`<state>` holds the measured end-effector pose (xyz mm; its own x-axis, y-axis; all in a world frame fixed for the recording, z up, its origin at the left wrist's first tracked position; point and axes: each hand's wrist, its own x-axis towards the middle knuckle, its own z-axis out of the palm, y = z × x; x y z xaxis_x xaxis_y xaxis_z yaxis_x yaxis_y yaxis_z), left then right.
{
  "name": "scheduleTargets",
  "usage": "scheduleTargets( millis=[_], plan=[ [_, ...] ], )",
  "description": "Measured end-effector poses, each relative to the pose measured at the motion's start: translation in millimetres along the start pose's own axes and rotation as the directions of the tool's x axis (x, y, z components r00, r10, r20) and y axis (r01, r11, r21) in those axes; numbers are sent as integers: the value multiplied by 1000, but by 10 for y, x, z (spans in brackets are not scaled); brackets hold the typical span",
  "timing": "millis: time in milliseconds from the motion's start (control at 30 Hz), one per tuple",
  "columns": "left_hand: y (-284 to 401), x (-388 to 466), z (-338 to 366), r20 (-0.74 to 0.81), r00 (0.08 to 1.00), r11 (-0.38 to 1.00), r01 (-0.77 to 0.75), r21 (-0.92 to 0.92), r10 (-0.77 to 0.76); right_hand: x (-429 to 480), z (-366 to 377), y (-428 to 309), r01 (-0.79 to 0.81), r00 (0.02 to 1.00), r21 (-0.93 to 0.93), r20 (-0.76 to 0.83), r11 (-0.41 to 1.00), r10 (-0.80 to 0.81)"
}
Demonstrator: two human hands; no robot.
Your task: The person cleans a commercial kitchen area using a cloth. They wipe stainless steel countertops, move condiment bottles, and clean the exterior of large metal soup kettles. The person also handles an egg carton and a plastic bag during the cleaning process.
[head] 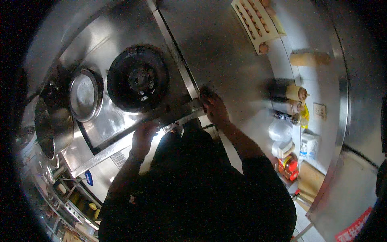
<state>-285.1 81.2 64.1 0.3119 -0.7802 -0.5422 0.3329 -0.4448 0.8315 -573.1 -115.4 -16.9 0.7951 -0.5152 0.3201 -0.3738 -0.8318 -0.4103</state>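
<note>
My left hand (145, 133) is at the front edge of the steel stove top (105, 128), dark against a bright glare. Its fingers are too shadowed to read. Farther right, my right hand (216, 107) is over the corner where a raised metal strip (175, 50) meets the front ledge. Something dark shows at its fingertips, but I cannot tell whether it is an object or shadow. Beyond my left hand is a round black stove burner (140, 77) with a ringed centre. A round steel lid or plate (84, 95) lies left of the burner.
A large steel pot (62, 127) stands at far left. Eggs fill a slotted tray (252, 24) at the upper right. Along the right wall are a squeeze bottle (296, 92), a clear plastic container (280, 130) and red-capped jars (288, 166). Shelves (75, 208) are at lower left.
</note>
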Motion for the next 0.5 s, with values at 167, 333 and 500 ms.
scheduleTargets(
  millis=[167, 333, 500],
  plan=[
    [-70, -197, -325, 106, 979, 954, -195, 227, 175, -1233, -192, -943, -522, 820, 130, 350, 843, 453],
    [-235, -290, -592, 87, 986, 962, -157, 224, 141, -1385, -679, -1619, -467, 807, -252, 272, 848, 525],
    [-475, -357, -434, 169, 986, 973, -45, 226, 7, -907, -772, -1616, -910, 268, 413, 556, 18, 787]
  ],
)
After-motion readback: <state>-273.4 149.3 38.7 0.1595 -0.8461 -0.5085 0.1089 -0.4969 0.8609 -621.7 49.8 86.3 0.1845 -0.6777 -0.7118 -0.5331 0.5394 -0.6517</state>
